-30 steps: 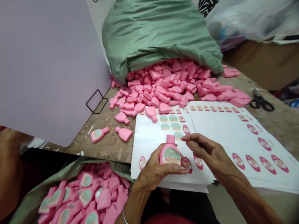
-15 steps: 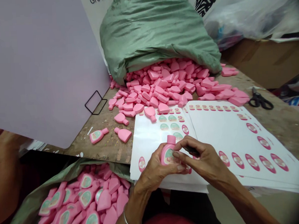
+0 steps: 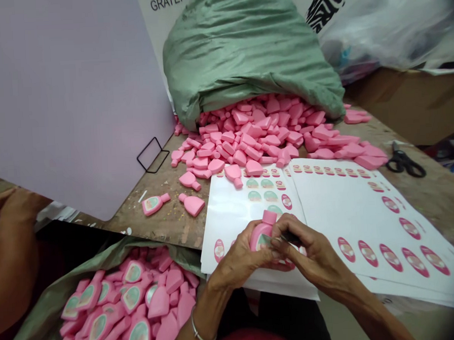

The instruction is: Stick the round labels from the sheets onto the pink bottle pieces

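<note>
Black-handled scissors are lying on the surface, right side. Wire bracket is standing by the pale panel. Cardboard and clear plastic are sitting back right.

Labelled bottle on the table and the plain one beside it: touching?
Apart. The head view shows bare tabletop between the labelled bottle and the plain bottle.

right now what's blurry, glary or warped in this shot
Head view: the pink plastic bottle is soft, its label unreadable; the white paper sticker sheet beneath shows faint sheen; the translucent plastic bags look hazy; right-hand corners darken; outer edges seem stretched.
</note>
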{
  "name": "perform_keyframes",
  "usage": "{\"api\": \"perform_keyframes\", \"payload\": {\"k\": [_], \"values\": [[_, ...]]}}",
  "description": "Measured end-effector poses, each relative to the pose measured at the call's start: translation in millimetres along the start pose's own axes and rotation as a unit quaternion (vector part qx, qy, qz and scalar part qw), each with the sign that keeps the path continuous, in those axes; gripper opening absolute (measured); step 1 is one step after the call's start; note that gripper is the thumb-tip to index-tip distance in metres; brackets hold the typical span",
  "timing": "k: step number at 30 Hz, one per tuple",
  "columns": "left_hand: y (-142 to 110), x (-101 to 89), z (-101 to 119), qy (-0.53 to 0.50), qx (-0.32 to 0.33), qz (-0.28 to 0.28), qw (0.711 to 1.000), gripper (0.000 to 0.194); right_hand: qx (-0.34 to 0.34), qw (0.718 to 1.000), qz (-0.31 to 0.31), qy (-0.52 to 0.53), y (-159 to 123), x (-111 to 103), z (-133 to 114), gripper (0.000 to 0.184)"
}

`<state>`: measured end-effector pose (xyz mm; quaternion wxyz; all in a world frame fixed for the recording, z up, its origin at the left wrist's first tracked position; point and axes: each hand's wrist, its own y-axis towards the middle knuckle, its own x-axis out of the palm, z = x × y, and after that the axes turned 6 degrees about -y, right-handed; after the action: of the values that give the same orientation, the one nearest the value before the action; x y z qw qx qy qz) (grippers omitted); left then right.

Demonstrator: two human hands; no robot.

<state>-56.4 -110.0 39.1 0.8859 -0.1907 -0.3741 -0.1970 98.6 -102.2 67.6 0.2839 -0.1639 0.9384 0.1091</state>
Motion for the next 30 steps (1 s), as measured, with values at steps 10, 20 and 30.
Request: {"api": "perform_keyframes", "payload": {"k": [10,20,30], "values": [[2.2,-9.8,-6.4,0.007,0.005,0.022,1.0,0.044,-0.026,0.995,0.077,-0.05,4.2,7.8,7.1,0.013],[-2.7,-11.2,-2.3,-0.018,-0.014,0.033,0.999,0.033,0.022,0.951,0.231,-0.205,7.5,-7.0,18.1,0.059],[-0.3,2.4,-1.6,-0.011,-0.025,0.015,1.0,0.048,0.165,0.98,0.038,0.108,4.5,16.3,23.7,0.071]]}}
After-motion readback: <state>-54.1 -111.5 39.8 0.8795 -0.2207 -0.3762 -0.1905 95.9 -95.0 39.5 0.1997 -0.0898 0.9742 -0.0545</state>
